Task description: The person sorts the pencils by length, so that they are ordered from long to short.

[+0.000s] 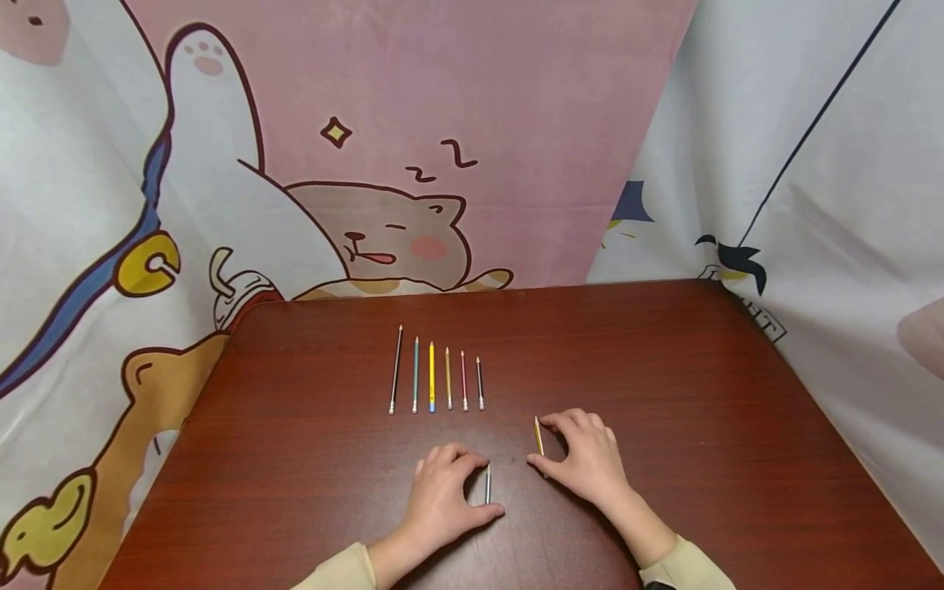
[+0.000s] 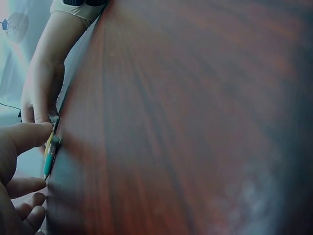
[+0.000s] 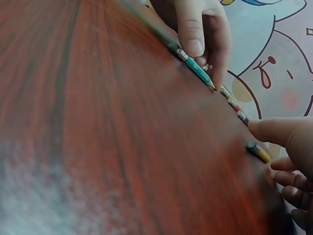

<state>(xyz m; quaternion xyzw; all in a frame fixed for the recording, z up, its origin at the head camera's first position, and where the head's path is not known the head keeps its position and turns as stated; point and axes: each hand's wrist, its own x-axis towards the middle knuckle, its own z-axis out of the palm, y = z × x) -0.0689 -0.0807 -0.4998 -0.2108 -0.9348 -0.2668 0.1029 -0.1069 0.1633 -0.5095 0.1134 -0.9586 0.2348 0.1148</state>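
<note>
My left hand (image 1: 440,498) reaches around a short green pencil (image 3: 198,72) on the dark table, its index fingertip at the sharpened point and its thumb over the eraser end. To its right, a short yellow pencil (image 1: 539,437) lies between the thumb and index finger of my right hand (image 1: 592,460). In the right wrist view a gap shows between that thumb and the yellow pencil's eraser end (image 3: 252,146). Both hands have thumb and index finger spread in a loose C. Only part of the yellow pencil shows in the left wrist view.
Beyond the hands, several pencils stand in a row, longest at left: a long black one (image 1: 396,370), teal (image 1: 415,375), yellow (image 1: 431,377), gold (image 1: 448,378), red (image 1: 464,381) and short black (image 1: 480,383). A cartoon-printed cloth (image 1: 531,147) hangs behind the table (image 1: 664,352).
</note>
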